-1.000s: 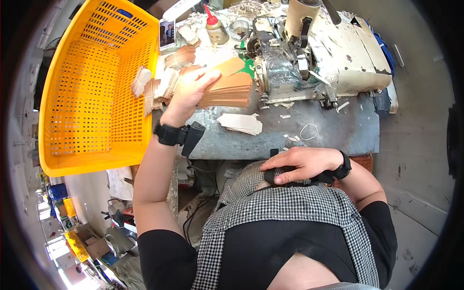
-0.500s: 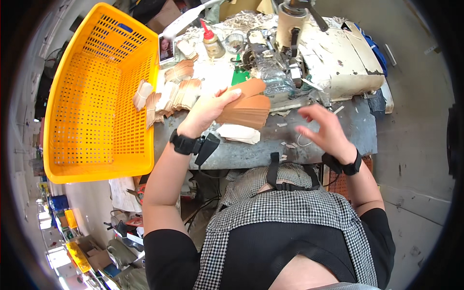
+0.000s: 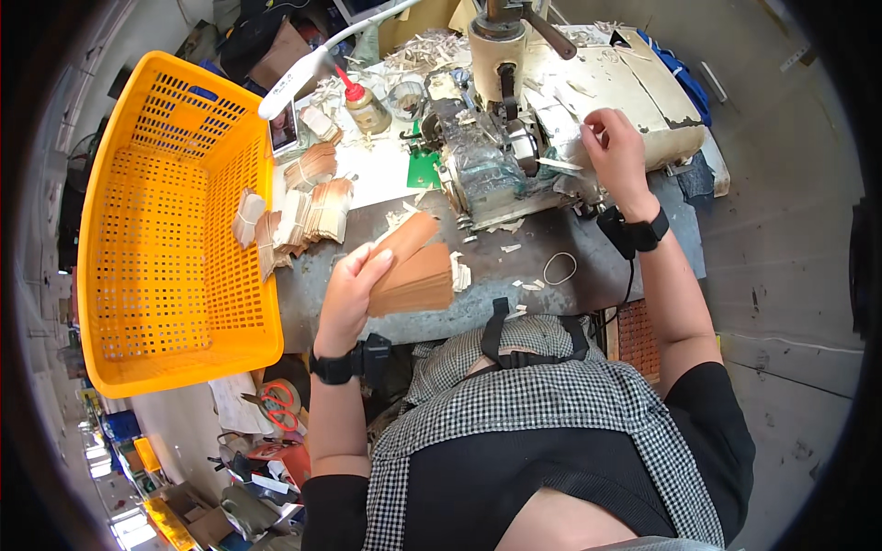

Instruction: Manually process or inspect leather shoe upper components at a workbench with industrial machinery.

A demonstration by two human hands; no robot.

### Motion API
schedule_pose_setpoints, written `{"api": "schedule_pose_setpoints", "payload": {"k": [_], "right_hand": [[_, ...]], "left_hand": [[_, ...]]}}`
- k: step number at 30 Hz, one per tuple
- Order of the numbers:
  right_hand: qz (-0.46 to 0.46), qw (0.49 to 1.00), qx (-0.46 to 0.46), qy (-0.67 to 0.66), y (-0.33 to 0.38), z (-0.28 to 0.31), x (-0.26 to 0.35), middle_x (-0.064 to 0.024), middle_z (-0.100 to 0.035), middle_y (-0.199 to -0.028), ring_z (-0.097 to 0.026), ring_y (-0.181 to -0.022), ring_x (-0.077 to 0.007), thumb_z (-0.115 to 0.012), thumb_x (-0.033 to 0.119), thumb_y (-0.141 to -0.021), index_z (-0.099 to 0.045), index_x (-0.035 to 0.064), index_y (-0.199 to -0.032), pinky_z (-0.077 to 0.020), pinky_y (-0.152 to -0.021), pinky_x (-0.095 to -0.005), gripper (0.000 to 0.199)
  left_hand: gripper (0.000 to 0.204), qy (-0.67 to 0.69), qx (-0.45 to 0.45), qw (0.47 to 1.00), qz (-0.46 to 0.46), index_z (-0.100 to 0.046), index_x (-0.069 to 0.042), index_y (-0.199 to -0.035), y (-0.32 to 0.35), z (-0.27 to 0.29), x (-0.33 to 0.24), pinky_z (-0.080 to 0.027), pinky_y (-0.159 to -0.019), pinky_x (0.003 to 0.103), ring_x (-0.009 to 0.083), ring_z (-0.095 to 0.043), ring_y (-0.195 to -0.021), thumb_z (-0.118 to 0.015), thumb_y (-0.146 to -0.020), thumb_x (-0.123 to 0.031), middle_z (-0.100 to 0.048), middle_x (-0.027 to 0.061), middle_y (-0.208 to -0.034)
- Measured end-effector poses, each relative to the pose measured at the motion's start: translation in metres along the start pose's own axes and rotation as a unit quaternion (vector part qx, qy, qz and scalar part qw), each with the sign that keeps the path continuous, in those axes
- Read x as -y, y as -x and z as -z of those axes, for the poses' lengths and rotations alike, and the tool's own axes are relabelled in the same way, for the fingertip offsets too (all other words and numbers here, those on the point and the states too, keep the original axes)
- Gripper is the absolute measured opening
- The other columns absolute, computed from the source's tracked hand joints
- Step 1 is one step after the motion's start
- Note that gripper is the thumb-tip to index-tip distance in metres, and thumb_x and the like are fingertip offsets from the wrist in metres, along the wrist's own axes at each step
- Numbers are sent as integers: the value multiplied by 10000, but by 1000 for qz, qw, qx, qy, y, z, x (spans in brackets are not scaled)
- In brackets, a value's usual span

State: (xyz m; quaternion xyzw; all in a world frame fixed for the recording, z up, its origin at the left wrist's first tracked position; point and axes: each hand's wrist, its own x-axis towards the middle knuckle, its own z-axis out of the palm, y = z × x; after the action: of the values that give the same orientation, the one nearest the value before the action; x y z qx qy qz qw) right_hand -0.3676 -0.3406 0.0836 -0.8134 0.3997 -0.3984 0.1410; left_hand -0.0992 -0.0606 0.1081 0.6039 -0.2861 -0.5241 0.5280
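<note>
In the centre-left of the frame, the left hand (image 3: 347,296) grasps a stack of brown strips (image 3: 412,286), thumb on top, with one strip fanned out at an angle above the others. The stack is above the near part of the grey table (image 3: 616,257), and pale pieces (image 3: 461,274) peek out past its right edge. The right hand (image 3: 621,163), right of centre in the upper half, is raised before the cream machine housing (image 3: 663,129) with its fingers curled (whether anything sits between the fingertips, I cannot tell). A thin band (image 3: 545,273) lies on the table below the machine. Tied bundles (image 3: 328,209) lie left of centre, beside the yellow basket (image 3: 188,375) that fills the left side. A red-capped bottle (image 3: 367,116) stands at upper centre-left.
</note>
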Motion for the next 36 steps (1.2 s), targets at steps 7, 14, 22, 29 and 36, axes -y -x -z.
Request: {"api": "schedule_pose_setpoints", "payload": {"k": [7, 14, 22, 29, 36], "right_hand": [[40, 989, 139, -39, -45, -32, 14, -118, -596, -866, -596, -794, -296, -714, 178, -739, -656, 76, -1003, -489, -725, -386, 289], [104, 957, 267, -33, -72, -47, 4, -128, -640, -797, -623, -773, -308, -677, 105, -719, -672, 84, -885, -500, -713, -388, 167], [130, 964, 180, -145, -71, -41, 6, -126, -596, -919, -589, -889, -295, -679, 112, -742, -675, 55, -943, -483, -795, -374, 209], [125, 942, 296, -93, -75, -49, 7, -149, -595, -898, -595, -863, -313, -709, 169, -752, -651, 12, -994, -475, -770, -387, 294], [127, 939, 304, -97, -79, -53, 8, -176, -660, -809, -625, -773, -349, -670, 180, -788, -648, 12, -907, -488, -718, -417, 207]], "left_hand": [[220, 38, -62, 997, 34, -607, -41, -990, 13, 7, 25, -395, -436, 194, 46, -532, -552, -560, -953, -252, -605, -3, -761], [199, 52, -54, 996, 51, -584, -26, -1015, 24, 14, 24, -477, -612, 200, 65, -593, -701, -532, -969, -213, -636, 28, -870], [229, 56, -82, 993, 56, -570, -19, -1018, 27, 13, 31, -477, -603, 205, 75, -597, -690, -540, -967, -241, -637, 36, -872], [224, 43, -67, 994, 80, -562, -31, -988, 20, 2, 29, -434, -475, 194, 68, -568, -591, -544, -963, -253, -623, 26, -812], [237, 39, -110, 992, 49, -556, -38, -982, 14, -8, 35, -429, -458, 192, 65, -560, -570, -542, -965, -274, -608, 24, -781]]}}
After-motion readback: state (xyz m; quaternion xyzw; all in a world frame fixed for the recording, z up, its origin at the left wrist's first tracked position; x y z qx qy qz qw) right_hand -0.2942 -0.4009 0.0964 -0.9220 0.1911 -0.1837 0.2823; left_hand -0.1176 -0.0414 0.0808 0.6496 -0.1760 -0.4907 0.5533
